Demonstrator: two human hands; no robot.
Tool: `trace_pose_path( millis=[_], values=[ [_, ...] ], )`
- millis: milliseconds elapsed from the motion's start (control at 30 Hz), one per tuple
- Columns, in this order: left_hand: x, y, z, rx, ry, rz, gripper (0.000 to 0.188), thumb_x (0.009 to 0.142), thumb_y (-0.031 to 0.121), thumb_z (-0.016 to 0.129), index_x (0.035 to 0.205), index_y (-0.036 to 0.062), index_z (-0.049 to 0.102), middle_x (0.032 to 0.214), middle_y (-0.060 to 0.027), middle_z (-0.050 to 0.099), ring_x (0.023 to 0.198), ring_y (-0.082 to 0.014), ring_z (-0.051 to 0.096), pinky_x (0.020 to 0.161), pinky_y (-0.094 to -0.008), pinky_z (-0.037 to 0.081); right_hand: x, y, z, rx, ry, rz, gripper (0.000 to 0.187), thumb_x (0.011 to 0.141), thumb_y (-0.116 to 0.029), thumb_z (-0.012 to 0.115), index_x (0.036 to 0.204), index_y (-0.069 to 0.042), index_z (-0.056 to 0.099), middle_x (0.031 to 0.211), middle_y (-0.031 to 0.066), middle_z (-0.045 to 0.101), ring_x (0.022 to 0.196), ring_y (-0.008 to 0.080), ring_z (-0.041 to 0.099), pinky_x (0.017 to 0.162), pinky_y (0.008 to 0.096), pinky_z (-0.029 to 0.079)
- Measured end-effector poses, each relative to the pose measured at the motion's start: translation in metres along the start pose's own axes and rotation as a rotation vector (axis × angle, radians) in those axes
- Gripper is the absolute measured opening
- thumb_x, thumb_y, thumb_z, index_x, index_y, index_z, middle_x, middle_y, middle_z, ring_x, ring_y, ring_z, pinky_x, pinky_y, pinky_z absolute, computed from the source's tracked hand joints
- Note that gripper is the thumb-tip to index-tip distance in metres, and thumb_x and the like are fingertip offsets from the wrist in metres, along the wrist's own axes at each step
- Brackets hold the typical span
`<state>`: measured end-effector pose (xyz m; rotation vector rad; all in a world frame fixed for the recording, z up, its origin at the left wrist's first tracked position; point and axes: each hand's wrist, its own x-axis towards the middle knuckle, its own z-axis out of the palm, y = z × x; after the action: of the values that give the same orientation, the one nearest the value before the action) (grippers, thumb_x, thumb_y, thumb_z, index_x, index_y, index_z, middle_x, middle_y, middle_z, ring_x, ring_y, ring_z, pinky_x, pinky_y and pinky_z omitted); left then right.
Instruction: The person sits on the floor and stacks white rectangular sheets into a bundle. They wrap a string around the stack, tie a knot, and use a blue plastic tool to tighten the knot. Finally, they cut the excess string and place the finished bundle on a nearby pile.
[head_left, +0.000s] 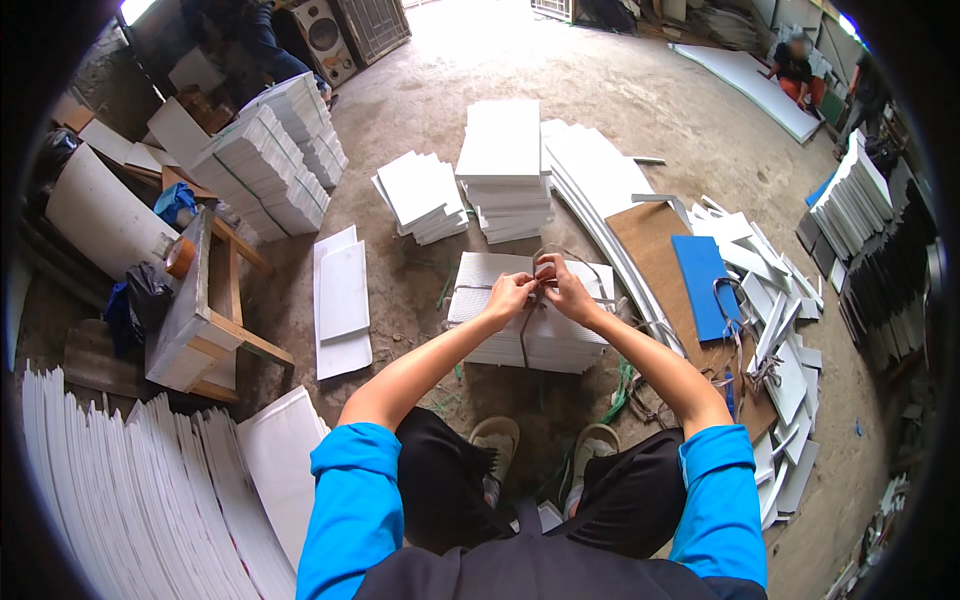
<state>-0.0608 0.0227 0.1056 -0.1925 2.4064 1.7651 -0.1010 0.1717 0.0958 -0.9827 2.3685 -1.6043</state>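
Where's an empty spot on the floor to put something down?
Bare concrete floor lies beyond the tall white panel stack, and some between the flat panels and the bundle both hands tie. Right of the blue board, scraps crowd it.

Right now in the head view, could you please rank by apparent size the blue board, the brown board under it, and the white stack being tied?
1. Brown board, though partly covered.
2. White stack, close behind it; it lies nearer the camera, so the order is unsure.
3. Blue board, clearly smallest.

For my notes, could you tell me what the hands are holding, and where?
Both hands, left and right, grip a strap near its ends, above the stack of white sheets.
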Motion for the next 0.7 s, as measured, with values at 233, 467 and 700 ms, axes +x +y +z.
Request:
trace_pose_path(
  millis=[233, 467, 700],
  values=[
    [0.010, 0.001, -0.023, 0.051, -0.130, -0.139, 0.023, 0.075, 0.024, 0.065, 0.084, 0.0031, 0.067, 0.061, -0.0020, 0.058, 0.048, -0.0068, 0.048, 0.043, -0.0228, 0.039, -0.003, -0.017, -0.003, -0.255, 0.023, -0.126, 0.043, 0.070, 0.003, 0.059, 0.105, -0.005, 0.035, 0.082, 0.0115, 0.058, 0.084, 0.0251, 0.057, 0.074, 0.0344, 0.044],
    [0.025, 0.001, -0.033, 0.139, -0.153, -0.172, 0.030, 0.062, 0.030, 0.076, 0.067, 0.0017, 0.067, 0.050, -0.0005, 0.052, 0.041, -0.0060, 0.040, 0.038, -0.0222, 0.029, -0.007, -0.022, 0.001, -0.526, 0.214, -0.524, 0.045, 0.067, 0.004, 0.058, 0.105, -0.005, 0.035, 0.081, 0.0084, 0.056, 0.095, 0.0287, 0.050, 0.087, 0.0446, 0.033],
    [0.001, 0.008, -0.027, 0.287, 0.004, 0.086, 0.022, 0.067, 0.022, 0.071, 0.078, 0.0037, 0.068, 0.070, -0.0097, 0.065, 0.063, -0.0134, 0.061, 0.058, -0.0261, 0.047, -0.008, -0.013, 0.007, -0.263, 0.106, -0.303, 0.046, 0.071, 0.004, 0.056, 0.109, -0.003, 0.030, 0.075, 0.0127, 0.055, 0.082, 0.0324, 0.055, 0.079, 0.0394, 0.041]
  ],
)
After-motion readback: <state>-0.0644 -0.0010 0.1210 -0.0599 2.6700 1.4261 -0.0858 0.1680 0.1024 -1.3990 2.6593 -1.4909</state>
